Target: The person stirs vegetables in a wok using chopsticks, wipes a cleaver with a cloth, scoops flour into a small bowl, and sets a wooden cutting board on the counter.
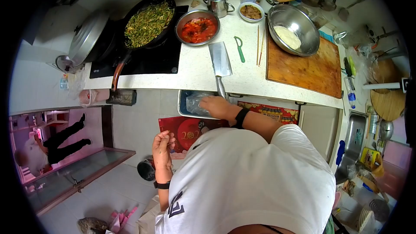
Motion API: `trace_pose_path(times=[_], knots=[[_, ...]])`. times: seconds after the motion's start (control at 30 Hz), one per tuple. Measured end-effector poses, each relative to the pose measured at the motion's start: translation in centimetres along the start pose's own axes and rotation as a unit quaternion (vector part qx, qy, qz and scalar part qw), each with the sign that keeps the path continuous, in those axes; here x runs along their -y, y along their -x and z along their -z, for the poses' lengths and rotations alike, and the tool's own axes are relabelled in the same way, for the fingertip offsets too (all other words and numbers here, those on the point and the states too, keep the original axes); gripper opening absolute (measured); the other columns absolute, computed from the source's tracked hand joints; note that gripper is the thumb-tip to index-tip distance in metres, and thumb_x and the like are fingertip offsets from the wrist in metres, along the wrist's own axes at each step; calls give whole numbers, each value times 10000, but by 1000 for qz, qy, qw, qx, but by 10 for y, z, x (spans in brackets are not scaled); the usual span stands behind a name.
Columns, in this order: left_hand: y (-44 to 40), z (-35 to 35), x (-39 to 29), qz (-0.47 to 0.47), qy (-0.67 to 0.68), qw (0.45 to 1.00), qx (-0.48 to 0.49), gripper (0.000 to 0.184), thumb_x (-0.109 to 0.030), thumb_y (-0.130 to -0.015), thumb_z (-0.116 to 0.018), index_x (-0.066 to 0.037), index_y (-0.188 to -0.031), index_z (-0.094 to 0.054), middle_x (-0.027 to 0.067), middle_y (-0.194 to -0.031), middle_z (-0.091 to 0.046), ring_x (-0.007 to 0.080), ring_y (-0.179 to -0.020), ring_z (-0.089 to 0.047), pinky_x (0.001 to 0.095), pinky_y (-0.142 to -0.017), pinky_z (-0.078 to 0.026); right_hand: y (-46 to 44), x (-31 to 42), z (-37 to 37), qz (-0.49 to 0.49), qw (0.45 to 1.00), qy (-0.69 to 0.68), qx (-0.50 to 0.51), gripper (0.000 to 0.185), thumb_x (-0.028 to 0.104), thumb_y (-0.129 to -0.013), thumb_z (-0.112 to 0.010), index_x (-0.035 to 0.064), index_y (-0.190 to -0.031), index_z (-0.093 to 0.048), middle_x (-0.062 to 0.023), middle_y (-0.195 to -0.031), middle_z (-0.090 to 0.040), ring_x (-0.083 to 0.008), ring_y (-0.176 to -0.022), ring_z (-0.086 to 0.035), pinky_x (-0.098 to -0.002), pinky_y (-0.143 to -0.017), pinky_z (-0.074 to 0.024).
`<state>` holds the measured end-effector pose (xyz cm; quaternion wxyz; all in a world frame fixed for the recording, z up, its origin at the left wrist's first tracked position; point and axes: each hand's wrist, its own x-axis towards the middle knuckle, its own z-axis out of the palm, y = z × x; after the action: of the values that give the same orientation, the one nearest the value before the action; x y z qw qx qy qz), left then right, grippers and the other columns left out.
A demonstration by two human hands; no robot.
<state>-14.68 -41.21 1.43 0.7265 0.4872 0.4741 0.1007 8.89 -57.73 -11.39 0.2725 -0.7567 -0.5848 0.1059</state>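
My right hand reaches below the counter edge into an open drawer. Its fingers are bent down onto a clear plastic bag lying in there; the fingertips are partly hidden. A cleaver rests on the counter just above, its handle jutting over the edge close to that hand. My left hand is raised in front of my body, fingers curled in towards the thumb, with nothing visible in them. A green peeler and a pair of chopsticks lie right of the cleaver.
On the black cooktop sits a wok of chopped greens. Behind the cleaver stand a bowl of red food and a metal kettle. A steel bowl with dough rests on the cutting board. Another person is beyond the doorway.
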Motion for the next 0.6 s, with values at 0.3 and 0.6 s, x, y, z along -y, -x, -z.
trace_pose_path(times=[0.3, 0.6], knots=[[0, -9, 2, -1, -11, 1000, 8, 191, -182, -939, -624, -74, -1095, -605, 54, -998, -673, 97, -807, -621, 212, -676, -474, 32, -44, 45, -168, 977, -23, -131, 126, 182, -818, -614, 62, -796, -585, -133, -828, -613, -368, -782, -608, -463, -687, -498], [1, -20, 0, -10, -11, 1000, 18, 188, -170, -936, -617, -69, -1095, -603, 52, -998, -672, 96, -804, -620, 217, -680, -476, 39, -35, 32, -259, 965, -48, -10, 495, 213, -776, -674, 37, -1173, -439, -216, -854, -658, -397, -780, -652, -501, -696, -512]])
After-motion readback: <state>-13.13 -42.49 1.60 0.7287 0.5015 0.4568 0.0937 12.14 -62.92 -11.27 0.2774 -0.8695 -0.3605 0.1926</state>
